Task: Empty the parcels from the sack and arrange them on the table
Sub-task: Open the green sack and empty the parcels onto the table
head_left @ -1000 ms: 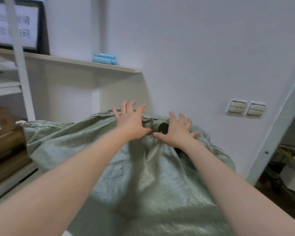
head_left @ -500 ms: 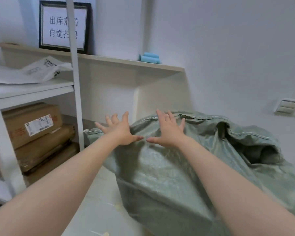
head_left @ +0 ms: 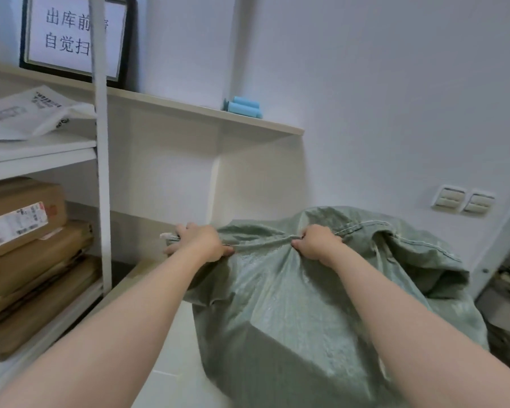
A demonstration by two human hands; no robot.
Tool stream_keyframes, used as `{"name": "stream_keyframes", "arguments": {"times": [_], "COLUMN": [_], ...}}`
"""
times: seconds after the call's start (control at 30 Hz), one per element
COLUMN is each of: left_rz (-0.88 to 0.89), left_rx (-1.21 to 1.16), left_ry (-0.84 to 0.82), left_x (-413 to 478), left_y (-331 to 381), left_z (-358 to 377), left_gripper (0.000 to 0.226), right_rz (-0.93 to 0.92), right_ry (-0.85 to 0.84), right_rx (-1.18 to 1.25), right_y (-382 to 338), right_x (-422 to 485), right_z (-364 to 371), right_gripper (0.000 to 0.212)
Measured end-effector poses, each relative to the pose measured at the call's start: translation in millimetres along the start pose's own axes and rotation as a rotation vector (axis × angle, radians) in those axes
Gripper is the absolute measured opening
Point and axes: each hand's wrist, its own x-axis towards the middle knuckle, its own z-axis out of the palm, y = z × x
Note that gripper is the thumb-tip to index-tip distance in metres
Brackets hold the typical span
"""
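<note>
A large green woven sack [head_left: 292,313] bulges with hidden contents and stands on a pale table surface [head_left: 171,357]. My left hand [head_left: 199,241] is clenched on the sack's hemmed top edge at its left corner. My right hand [head_left: 317,241] grips the same hem further right, bunching the cloth. The sack's mouth sags open at the right behind my right hand. No parcel shows inside the sack.
A white shelf rack [head_left: 102,160] stands at left with stacked brown cardboard parcels [head_left: 24,231] and white mailer bags [head_left: 33,116]. A framed sign [head_left: 74,33] and blue rolls [head_left: 243,107] sit on the upper shelf. Wall switches [head_left: 462,198] are at right.
Both hands were spread flat on the sack; now they have closed on its top hem. The view has swung left, bringing the shelf rack and sign into sight.
</note>
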Motion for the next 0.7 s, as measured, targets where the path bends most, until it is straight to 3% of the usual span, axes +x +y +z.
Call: {"name": "stream_keyframes", "arguments": {"times": [0.07, 0.17, 0.33, 0.53, 0.7], "left_rz": [0.013, 0.024, 0.339, 0.777, 0.967], "left_rx": [-0.087, -0.401, -0.921, -1.31, -1.267], "left_ry": [0.086, 0.22, 0.432, 0.513, 0.548], "left_x": [-3, -20, -48, -89, -92], "left_y": [22, 63, 125, 194, 240], "left_z": [-5, -14, -35, -76, -76], "left_gripper": [0.06, 0.028, 0.026, 0.02, 0.016], "right_rz": [-0.05, -0.023, -0.074, -0.234, -0.355], "right_ry": [0.013, 0.098, 0.256, 0.424, 0.527], "right_rx": [0.181, 0.725, 1.439, 1.611, 1.53], "right_y": [6, 22, 30, 48, 80], "right_x": [-7, -7, 2, 4, 5], "right_z": [-12, -19, -58, -114, -134], "right_gripper": [0.034, 0.02, 0.014, 0.029, 0.025]}}
